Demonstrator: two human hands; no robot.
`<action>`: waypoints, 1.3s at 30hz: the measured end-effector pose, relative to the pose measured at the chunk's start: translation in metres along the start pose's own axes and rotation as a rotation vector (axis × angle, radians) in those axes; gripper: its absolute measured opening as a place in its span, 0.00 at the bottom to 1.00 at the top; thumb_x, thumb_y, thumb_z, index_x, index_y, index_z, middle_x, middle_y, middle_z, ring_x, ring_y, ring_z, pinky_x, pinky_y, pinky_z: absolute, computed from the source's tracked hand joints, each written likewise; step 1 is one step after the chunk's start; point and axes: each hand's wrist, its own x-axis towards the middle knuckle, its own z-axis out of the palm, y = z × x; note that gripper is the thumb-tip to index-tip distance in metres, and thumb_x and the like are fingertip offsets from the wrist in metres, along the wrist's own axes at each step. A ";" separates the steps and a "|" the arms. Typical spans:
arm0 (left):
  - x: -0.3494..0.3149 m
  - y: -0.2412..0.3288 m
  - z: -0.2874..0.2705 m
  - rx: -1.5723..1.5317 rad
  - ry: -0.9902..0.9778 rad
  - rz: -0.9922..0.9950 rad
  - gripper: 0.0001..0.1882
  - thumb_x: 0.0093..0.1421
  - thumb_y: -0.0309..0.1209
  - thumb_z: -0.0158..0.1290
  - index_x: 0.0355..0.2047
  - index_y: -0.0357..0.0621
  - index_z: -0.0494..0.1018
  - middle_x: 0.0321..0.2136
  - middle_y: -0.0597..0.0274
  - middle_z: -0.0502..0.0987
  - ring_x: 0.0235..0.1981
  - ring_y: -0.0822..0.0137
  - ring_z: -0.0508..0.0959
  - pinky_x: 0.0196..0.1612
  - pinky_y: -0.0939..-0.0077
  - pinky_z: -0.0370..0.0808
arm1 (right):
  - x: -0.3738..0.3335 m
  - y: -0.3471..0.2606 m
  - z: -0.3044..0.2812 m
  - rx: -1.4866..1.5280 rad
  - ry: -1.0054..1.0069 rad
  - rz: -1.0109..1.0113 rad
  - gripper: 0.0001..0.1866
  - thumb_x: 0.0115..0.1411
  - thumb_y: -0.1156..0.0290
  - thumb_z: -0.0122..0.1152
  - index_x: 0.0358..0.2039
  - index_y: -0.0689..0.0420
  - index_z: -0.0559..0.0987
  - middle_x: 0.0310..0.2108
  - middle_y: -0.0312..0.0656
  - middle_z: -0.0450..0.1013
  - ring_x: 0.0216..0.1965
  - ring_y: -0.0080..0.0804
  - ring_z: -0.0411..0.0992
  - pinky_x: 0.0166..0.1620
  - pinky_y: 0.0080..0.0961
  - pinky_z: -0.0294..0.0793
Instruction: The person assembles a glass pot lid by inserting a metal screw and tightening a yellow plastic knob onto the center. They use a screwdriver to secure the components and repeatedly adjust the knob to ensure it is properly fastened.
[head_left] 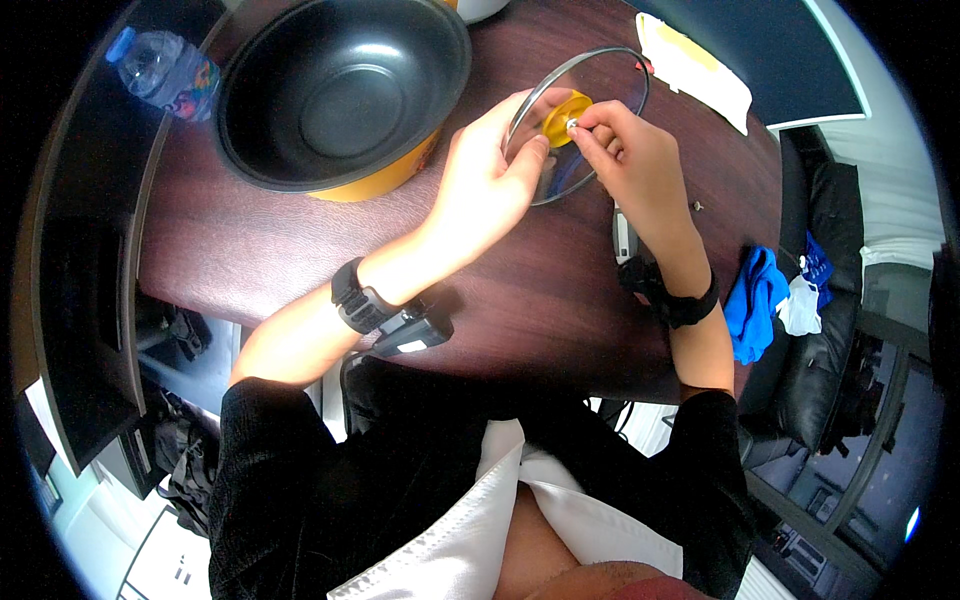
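Head view: I saw a round clear-glass lid with a dark rim [610, 85] held tilted over the right far part of a dark reddish-brown table [520, 300]. The left hand [480, 180] was curled around its left edge, thumb in front and fingers behind. The right hand [640, 150] had thumb and forefinger pinched on a tiny pale metallic piece [572, 126] at a round yellow knob [556, 128].

The knob was already at the lid's middle, but fastening looked unfinished; I couldn't tell how tightly it sat. The lid was off the wide black-lined pot with a yellow outside [345, 90], uncovered at far left.

Left of the pot, a clear plastic bottle with a blue cap [165, 75] wore a colourful label, and a white-and-yellow sheet [695, 70] lay far right; I could read no writing on either.
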 end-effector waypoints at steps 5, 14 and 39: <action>0.001 -0.005 -0.002 0.018 -0.003 -0.002 0.22 0.62 0.17 0.40 0.58 0.34 0.61 0.55 0.53 0.68 0.56 0.65 0.69 0.53 0.70 0.73 | 0.002 0.002 0.001 -0.074 -0.003 -0.063 0.07 0.57 0.70 0.61 0.32 0.59 0.75 0.23 0.44 0.73 0.23 0.36 0.73 0.25 0.26 0.69; 0.000 -0.001 0.000 -0.039 0.011 -0.029 0.21 0.63 0.19 0.40 0.58 0.35 0.61 0.55 0.54 0.68 0.56 0.65 0.70 0.53 0.71 0.73 | -0.004 -0.005 0.005 0.350 -0.042 0.356 0.08 0.60 0.69 0.60 0.32 0.62 0.78 0.17 0.35 0.72 0.13 0.16 0.67 0.18 0.15 0.65; 0.000 0.001 0.002 0.115 -0.116 -0.116 0.22 0.61 0.16 0.40 0.57 0.37 0.63 0.54 0.56 0.70 0.55 0.67 0.70 0.50 0.76 0.72 | -0.021 0.002 0.002 0.304 -0.067 0.428 0.09 0.61 0.68 0.58 0.34 0.61 0.77 0.18 0.36 0.72 0.17 0.19 0.69 0.22 0.18 0.67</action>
